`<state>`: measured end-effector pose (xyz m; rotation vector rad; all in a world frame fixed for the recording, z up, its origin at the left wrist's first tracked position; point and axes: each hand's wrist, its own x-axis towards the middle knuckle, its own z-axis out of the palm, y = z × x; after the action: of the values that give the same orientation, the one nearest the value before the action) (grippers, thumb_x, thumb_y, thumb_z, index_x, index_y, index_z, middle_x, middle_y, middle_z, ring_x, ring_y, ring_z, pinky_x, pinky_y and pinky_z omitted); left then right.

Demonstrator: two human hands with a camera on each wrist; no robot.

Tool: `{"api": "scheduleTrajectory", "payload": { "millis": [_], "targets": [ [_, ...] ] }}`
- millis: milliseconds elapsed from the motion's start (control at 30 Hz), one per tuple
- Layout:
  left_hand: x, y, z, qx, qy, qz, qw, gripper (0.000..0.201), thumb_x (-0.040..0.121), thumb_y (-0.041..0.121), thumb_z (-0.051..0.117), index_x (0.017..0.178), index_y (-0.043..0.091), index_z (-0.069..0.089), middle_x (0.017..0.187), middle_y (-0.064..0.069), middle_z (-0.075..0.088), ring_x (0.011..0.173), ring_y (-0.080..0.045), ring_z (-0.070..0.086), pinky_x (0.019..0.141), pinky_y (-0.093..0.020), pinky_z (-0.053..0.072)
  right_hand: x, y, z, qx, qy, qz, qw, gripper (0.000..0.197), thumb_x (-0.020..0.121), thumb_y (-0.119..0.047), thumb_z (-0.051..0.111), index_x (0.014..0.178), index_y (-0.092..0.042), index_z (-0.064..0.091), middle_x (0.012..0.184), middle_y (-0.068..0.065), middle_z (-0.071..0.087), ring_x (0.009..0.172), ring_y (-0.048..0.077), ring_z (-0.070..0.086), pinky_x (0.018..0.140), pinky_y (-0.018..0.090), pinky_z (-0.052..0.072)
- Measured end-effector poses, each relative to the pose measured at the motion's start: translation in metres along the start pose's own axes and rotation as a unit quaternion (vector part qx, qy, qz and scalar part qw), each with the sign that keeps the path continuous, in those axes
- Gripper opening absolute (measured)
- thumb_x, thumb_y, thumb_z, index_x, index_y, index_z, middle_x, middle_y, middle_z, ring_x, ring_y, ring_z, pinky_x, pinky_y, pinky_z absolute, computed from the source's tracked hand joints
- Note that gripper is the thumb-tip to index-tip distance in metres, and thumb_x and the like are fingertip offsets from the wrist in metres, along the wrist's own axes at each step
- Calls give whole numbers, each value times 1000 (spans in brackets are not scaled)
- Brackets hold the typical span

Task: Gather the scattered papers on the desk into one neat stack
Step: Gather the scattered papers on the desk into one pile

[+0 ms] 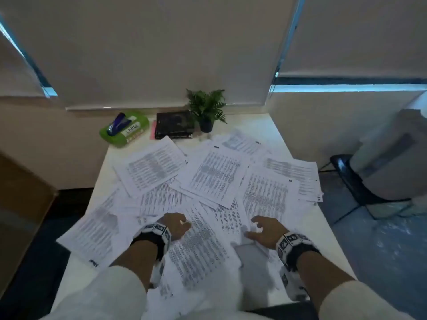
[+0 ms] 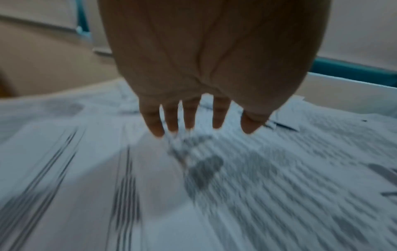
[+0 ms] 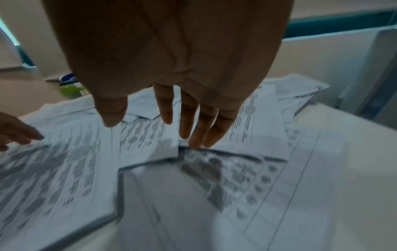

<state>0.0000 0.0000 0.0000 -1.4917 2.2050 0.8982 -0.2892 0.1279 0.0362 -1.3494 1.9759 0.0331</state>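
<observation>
Many printed white papers [image 1: 215, 176] lie scattered and overlapping across the white desk [image 1: 272, 128]. My left hand [image 1: 179, 226] is palm down over the sheets near the front middle. In the left wrist view its fingers [image 2: 189, 118] point straight down, their tips touching a blurred page [image 2: 236, 178]. My right hand [image 1: 260, 228] is a little to the right, also palm down. Its straight fingers [image 3: 189, 122] touch the edge of a sheet [image 3: 247, 118] that overlaps another page [image 3: 214, 169]. Neither hand grips anything.
At the back of the desk are a green wipes pack [image 1: 129, 135] with a blue stapler [image 1: 119, 125] on it, black books [image 1: 174, 124] and a small potted plant [image 1: 206, 109]. A cardboard box [image 1: 20, 204] stands left; a black stand [image 1: 355, 181] and a grey unit [image 1: 392, 153] stand right.
</observation>
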Motion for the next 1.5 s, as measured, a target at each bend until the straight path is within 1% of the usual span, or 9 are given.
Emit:
{"api": "scheduleTrajectory", "payload": {
  "millis": [167, 267, 333, 467, 600, 833, 1133, 1233, 1500],
  "targets": [
    [-32, -13, 67, -86, 77, -181, 977, 66, 93, 50, 48, 153, 32, 25, 163, -10, 10, 149, -33, 11, 115, -49, 26, 17, 13, 39, -66, -46, -45, 996, 60, 92, -56, 52, 139, -20, 47, 135, 2, 51, 124, 20, 50, 103, 31, 39],
    [-51, -10, 88, -142, 126, -260, 947, 70, 92, 47, 51, 153, 31, 22, 160, -12, 9, 146, -34, 12, 112, -52, 31, 24, 3, 50, -70, -58, -94, 991, 55, 92, -54, 51, 135, -20, 50, 124, 0, 50, 122, 19, 50, 96, 27, 38],
    [-61, 0, 96, -174, 144, -295, 928, 70, 92, 46, 52, 153, 29, 21, 157, -11, 15, 143, -34, 17, 108, -50, 34, 36, -4, 54, -79, -73, -133, 985, 60, 94, -53, 51, 142, -18, 44, 134, 1, 47, 128, 18, 45, 104, 27, 35],
    [-67, 12, 101, -246, 178, -304, 903, 71, 94, 41, 53, 154, 23, 20, 153, -12, 29, 139, -35, 26, 110, -45, 33, 53, -29, 57, -78, -80, -171, 979, 65, 93, -55, 52, 143, -15, 41, 137, 3, 47, 128, 19, 45, 107, 29, 34],
    [-64, 10, 106, -345, 170, -294, 875, 74, 93, 46, 54, 155, 23, 22, 158, -9, 26, 145, -30, 27, 118, -44, 26, 62, -49, 71, -48, -61, -157, 984, 41, 87, -56, 59, 102, -18, 54, 101, 1, 55, 97, 21, 54, 88, 31, 46],
    [-54, 3, 94, -443, 180, -319, 818, 76, 84, 53, 56, 151, 27, 31, 154, -6, 36, 143, -30, 32, 116, -47, 31, 66, -63, 79, 7, -46, -88, 995, 63, 86, -55, 64, 131, -12, 51, 125, 6, 58, 111, 21, 54, 96, 30, 43],
    [-64, -45, 68, -283, 120, -412, 858, 74, 90, 46, 51, 153, 24, 19, 148, -15, 26, 133, -37, 28, 104, -48, 35, 67, -81, 88, -30, -8, -21, 999, 66, 88, -54, 62, 136, -11, 49, 135, 12, 46, 124, 26, 47, 104, 36, 41],
    [-64, -56, 68, -326, 112, -391, 854, 75, 90, 44, 52, 153, 23, 17, 145, -18, 27, 132, -40, 32, 103, -47, 39, 64, -87, 95, -28, 1, -14, 999, 56, 89, -52, 61, 126, -11, 54, 128, 11, 50, 109, 21, 51, 95, 31, 44],
    [-62, -67, 61, -418, 126, -325, 839, 80, 87, 41, 55, 155, 22, 19, 151, -14, 40, 134, -35, 44, 109, -45, 40, 56, -102, 118, -41, -2, -11, 999, 75, 86, -61, 59, 140, -12, 46, 135, 10, 53, 123, 26, 50, 102, 36, 44]
  ]
}}
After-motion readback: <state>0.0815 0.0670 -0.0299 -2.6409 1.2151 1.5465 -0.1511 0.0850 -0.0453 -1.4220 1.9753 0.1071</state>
